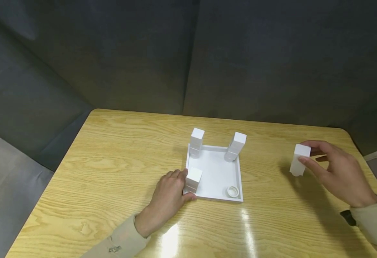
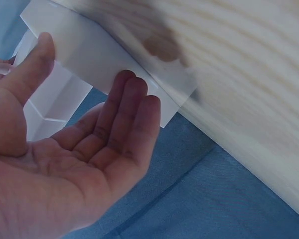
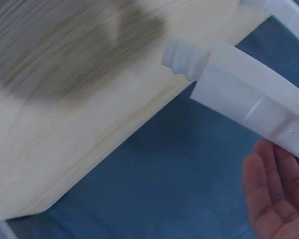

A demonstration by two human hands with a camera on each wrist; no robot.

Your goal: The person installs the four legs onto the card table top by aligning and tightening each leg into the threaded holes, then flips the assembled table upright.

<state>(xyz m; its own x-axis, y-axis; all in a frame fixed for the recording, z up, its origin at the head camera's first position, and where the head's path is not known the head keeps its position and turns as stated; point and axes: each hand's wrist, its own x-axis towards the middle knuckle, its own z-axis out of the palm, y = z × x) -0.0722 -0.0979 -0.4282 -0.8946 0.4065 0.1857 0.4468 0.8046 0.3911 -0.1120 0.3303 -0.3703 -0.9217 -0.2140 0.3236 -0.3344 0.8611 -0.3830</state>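
My left hand holds the near-left corner of a shallow white tray. Its thumb lies along the near wall and its fingers along the left wall; in the left wrist view the fingertips touch the tray's outer side. Right of the tray, above the table, my right hand grips a white square bottle between thumb and fingers. That bottle is upside down, its uncapped threaded neck pointing at the table. A white round cap-like ring sits in the tray's near-right corner.
White square bottles stand inverted in the tray's other corners: far left, far right, near left. The far-right one looks tilted. A wooden table lies beneath; dark grey cloth hangs behind it.
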